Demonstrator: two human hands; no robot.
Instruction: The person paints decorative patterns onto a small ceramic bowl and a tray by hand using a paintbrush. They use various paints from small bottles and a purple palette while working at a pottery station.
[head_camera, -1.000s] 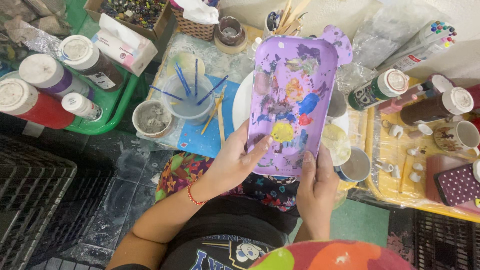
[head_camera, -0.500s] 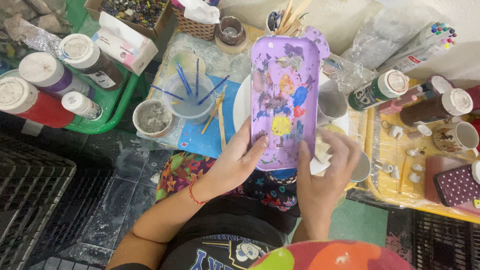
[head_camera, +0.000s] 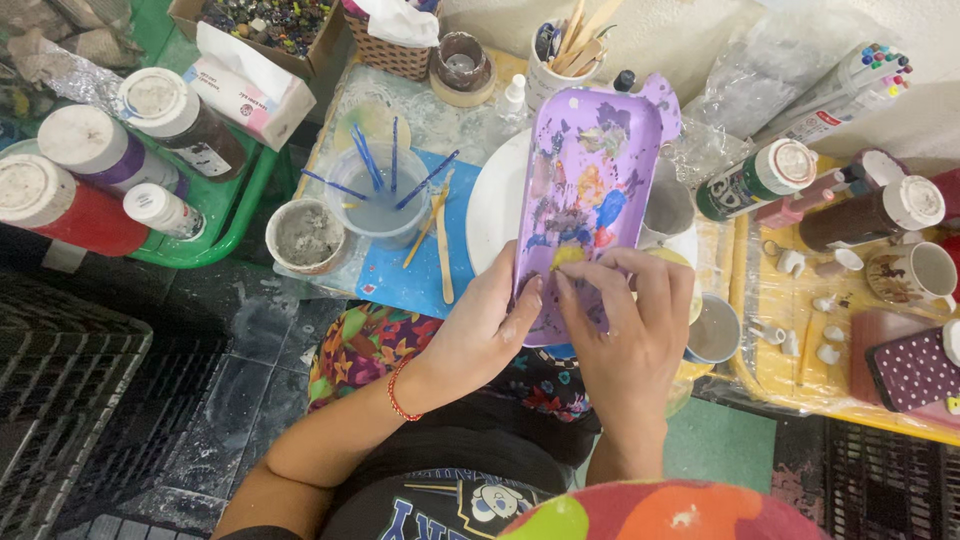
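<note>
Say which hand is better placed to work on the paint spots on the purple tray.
Right. The right hand already lies over the purple tray, while the left hand grips its edge.

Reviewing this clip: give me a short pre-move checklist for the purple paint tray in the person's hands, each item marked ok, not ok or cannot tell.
1. Left hand has a grip on the purple paint tray: ok, thumb on its lower left edge.
2. Right hand is placed on the tray: ok, fingers curl over its lower end.
3. Right fingertips pinch something on the tray: cannot tell, the fingers hide it.
4. Tray is held off the white plate: cannot tell, it overlaps the plate from this view.
5. Water cup with blue brushes is away from the tray: ok, it stands to the left.
6. Green paint bottle is capped: ok.
</note>
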